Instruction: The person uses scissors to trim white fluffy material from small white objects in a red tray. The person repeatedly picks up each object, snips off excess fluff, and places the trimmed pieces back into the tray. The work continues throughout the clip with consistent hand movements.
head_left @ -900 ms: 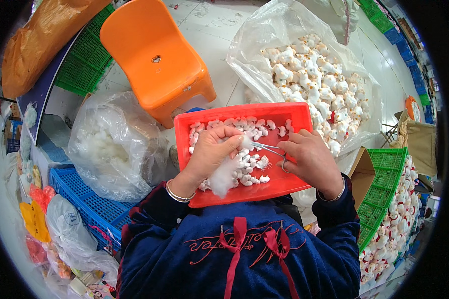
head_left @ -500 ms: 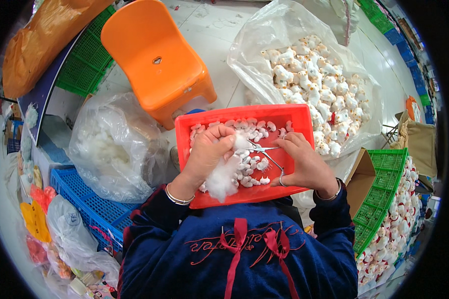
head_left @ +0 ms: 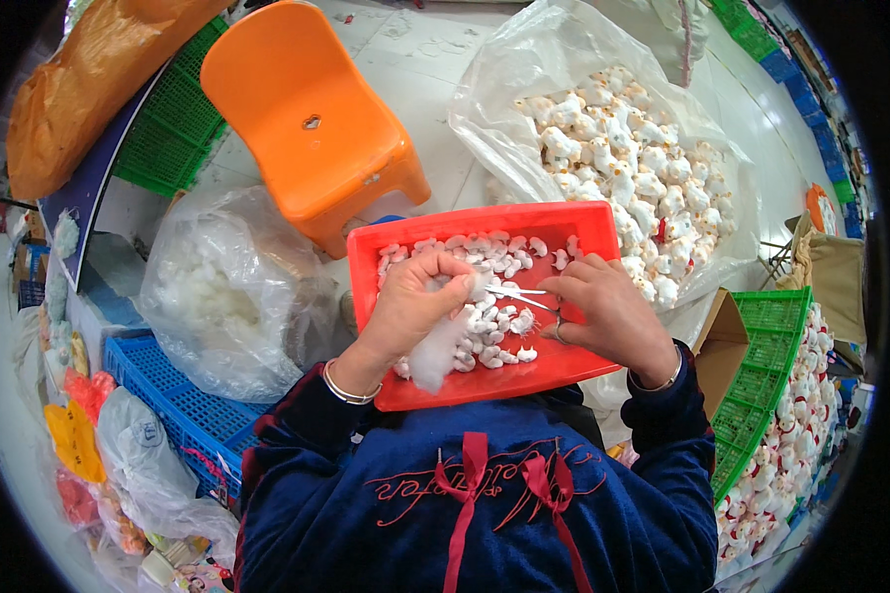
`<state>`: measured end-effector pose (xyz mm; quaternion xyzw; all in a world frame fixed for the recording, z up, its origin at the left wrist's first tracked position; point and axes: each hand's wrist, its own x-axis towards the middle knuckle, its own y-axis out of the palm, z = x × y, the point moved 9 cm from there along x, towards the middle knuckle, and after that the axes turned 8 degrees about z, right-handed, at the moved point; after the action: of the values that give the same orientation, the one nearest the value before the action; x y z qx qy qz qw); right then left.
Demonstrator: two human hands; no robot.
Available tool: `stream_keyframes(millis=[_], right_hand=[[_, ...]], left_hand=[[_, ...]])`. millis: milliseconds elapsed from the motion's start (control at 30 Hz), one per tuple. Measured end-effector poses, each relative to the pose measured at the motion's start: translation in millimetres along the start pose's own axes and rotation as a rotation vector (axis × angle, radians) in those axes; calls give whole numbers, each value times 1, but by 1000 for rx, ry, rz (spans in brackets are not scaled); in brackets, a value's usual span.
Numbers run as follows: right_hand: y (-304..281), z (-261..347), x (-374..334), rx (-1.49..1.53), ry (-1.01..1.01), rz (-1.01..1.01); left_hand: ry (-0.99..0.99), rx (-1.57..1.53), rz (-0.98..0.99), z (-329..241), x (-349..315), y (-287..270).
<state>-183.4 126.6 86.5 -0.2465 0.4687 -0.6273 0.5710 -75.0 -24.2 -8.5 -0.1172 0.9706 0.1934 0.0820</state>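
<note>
My left hand (head_left: pixel 410 301) is pinched closed over the red tray, with a loose tuft of white stuffing (head_left: pixel 433 361) hanging below its fingers. Its fingertips hold a small white piece (head_left: pixel 480 285), partly hidden. In my right hand (head_left: pixel 611 314) are slim metal forceps with scissor handles (head_left: pixel 516 293), a ring around one finger. Their tip meets the white piece at the left fingertips. Many small curved white fabric pieces (head_left: pixel 489 331) lie in the red tray (head_left: pixel 386 397) beneath both hands.
An orange chair (head_left: pixel 316 128) stands ahead to the left, beside a clear bag of stuffing (head_left: pixel 208 296). Far right sits a big clear bag of white plush parts (head_left: pixel 643 183). A blue crate (head_left: pixel 183 405) flanks me at left, a green crate (head_left: pixel 761 381) at right.
The forceps' handles have come closer together as my right fingers curled in. The stuffing tuft under my left hand looks a little smaller and lies slightly further left.
</note>
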Motion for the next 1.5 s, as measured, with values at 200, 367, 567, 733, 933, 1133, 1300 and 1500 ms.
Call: stream_keyframes(millis=[200, 367, 567, 733, 933, 1133, 1300, 1500], right_hand=[[-11, 11, -4, -59, -2, -190], [4, -4, -2, -162, 110, 0], [6, 5, 2, -119, 46, 38], [9, -14, -6, 63, 55, -26], [15, -3, -3, 125, -18, -46], [15, -12, -4, 77, 34, 71], [8, 1, -1, -15, 55, 196], [2, -4, -4, 21, -34, -15]], left_hand=[[28, -187, -72, 10, 2, -5], [-3, -251, -53, 8, 2, -3], [42, -15, -46, 4, -1, -1], [-7, -68, -73, -4, -4, -8], [-81, -256, -7, 8, -4, 0], [-6, -137, -6, 0, 0, -3], [2, -7, 63, -1, 1, 5], [-12, 42, -1, -10, -1, 2]])
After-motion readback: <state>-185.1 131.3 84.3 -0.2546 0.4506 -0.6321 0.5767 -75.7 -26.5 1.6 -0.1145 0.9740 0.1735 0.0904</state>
